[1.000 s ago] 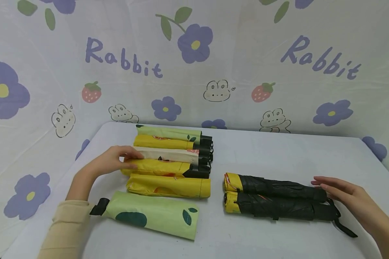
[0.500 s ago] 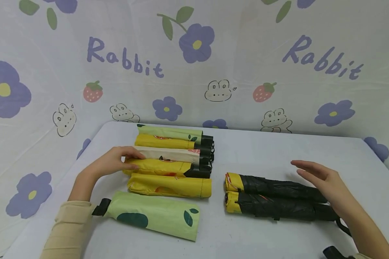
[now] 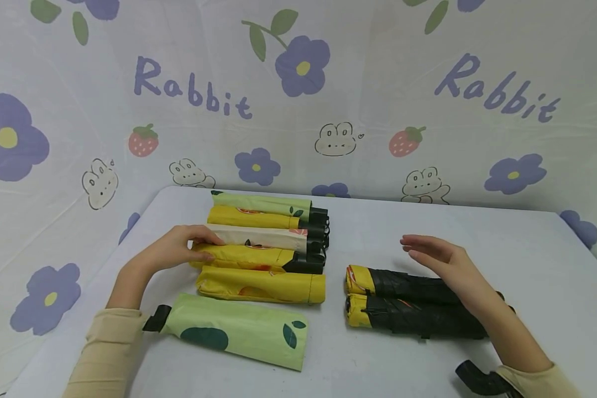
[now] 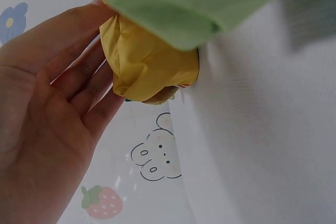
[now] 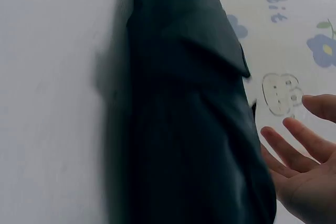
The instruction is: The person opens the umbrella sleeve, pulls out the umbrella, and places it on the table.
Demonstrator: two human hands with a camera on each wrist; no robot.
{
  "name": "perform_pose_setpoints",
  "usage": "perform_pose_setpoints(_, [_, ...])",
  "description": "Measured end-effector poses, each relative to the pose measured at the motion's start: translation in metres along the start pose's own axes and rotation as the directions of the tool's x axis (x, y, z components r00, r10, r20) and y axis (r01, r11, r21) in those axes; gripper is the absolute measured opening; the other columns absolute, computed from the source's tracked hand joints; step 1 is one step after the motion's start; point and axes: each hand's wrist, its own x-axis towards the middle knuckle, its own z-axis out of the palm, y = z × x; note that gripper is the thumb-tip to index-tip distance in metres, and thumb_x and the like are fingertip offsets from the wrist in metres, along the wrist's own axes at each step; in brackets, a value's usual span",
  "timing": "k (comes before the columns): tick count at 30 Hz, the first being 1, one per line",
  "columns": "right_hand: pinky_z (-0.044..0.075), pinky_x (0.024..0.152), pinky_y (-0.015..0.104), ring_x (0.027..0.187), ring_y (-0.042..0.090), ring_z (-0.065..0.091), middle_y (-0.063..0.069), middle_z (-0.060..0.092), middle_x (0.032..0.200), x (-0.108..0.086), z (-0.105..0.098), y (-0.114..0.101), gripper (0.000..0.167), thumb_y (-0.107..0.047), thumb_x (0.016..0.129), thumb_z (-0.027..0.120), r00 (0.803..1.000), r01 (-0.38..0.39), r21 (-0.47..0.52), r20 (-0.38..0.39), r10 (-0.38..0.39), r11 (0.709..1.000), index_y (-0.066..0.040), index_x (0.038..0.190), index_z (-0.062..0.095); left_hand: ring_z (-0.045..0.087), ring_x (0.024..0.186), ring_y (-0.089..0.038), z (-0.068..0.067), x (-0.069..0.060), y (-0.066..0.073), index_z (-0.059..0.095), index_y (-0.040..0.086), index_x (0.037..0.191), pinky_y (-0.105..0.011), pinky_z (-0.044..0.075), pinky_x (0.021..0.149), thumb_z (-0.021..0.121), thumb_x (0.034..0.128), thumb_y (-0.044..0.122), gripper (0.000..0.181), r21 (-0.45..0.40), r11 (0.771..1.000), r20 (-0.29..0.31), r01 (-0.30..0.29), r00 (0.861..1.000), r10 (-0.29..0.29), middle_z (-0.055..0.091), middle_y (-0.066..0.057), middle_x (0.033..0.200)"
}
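My left hand [image 3: 179, 249] holds the left end of a yellow folded umbrella [image 3: 249, 256] with a black handle. Its thumb lies on the near side and its fingers reach over the far side. In the left wrist view, the hand [image 4: 58, 82] curves around the yellow fabric end [image 4: 149, 64]. My right hand [image 3: 448, 265] hovers with relaxed fingers above two black folded umbrellas [image 3: 423, 318] with yellow ends, holding nothing. The right wrist view shows a black umbrella [image 5: 189, 103] close up and the right hand [image 5: 310, 166] apart from it, fingers spread.
Behind the held umbrella lie a beige one [image 3: 258, 236], a yellow one [image 3: 254, 217] and a green one [image 3: 261, 204]. Nearer are a yellow sleeved piece [image 3: 263, 286] and a green one [image 3: 239, 329]. A printed curtain [image 3: 288, 110] hangs behind the white table [image 3: 358, 370].
My right hand has moved left and away from the right ends of the black umbrellas, up over them. The left hand has stayed on the yellow umbrella.
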Motion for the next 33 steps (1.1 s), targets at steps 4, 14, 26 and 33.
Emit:
perform_pose_setpoints(4, [0.035, 0.112, 0.057, 0.124, -0.002, 0.050, 0.009, 0.053, 0.144, 0.008, 0.011, -0.006, 0.050, -0.041, 0.100, 0.053, 0.999, 0.026, 0.035, 0.025, -0.027, 0.999, -0.016, 0.143, 0.047, 0.053, 0.089, -0.019, 0.000, 0.000, 0.000, 0.070, 0.018, 0.115, -0.027, 0.046, 0.076, 0.075, 0.0849, 0.019, 0.031, -0.012, 1.000, -0.002, -0.008, 1.000, 0.008, 0.070, -0.002, 0.113])
perform_pose_setpoints(14, [0.039, 0.111, 0.054, 0.130, 0.027, 0.054, 0.012, 0.055, 0.142, 0.032, 0.040, -0.020, 0.050, -0.037, 0.098, 0.057, 0.995, 0.029, 0.092, 0.088, -0.037, 0.995, -0.012, 0.141, 0.050, 0.055, 0.092, -0.019, 0.000, 0.001, 0.002, 0.071, 0.018, 0.110, -0.027, 0.047, 0.078, 0.076, 0.0839, 0.018, 0.026, -0.012, 1.000, 0.008, 0.012, 1.000, -0.012, 0.069, -0.003, 0.115])
perform_pose_setpoints(26, [0.037, 0.113, 0.053, 0.131, 0.030, 0.054, 0.014, 0.058, 0.138, 0.050, 0.066, -0.035, 0.047, -0.032, 0.097, 0.059, 0.985, 0.030, 0.150, 0.163, -0.054, 0.988, -0.009, 0.137, 0.054, 0.055, 0.093, -0.016, 0.002, 0.004, -0.001, 0.070, 0.018, 0.105, -0.030, 0.048, 0.080, 0.076, 0.0831, 0.015, 0.023, -0.009, 1.000, 0.010, -0.002, 1.000, 0.002, 0.069, -0.003, 0.115])
perform_pose_setpoints(33, [0.044, 0.109, 0.046, 0.128, 0.028, 0.056, 0.012, 0.061, 0.135, 0.059, 0.081, -0.043, 0.043, -0.028, 0.097, 0.060, 0.976, 0.045, 0.164, 0.204, -0.079, 0.985, -0.007, 0.135, 0.057, 0.055, 0.093, -0.016, 0.003, 0.004, -0.001, 0.070, 0.018, 0.104, -0.028, 0.048, 0.080, 0.076, 0.0830, 0.013, 0.022, -0.009, 1.000, 0.015, 0.005, 1.000, -0.005, 0.069, -0.003, 0.115])
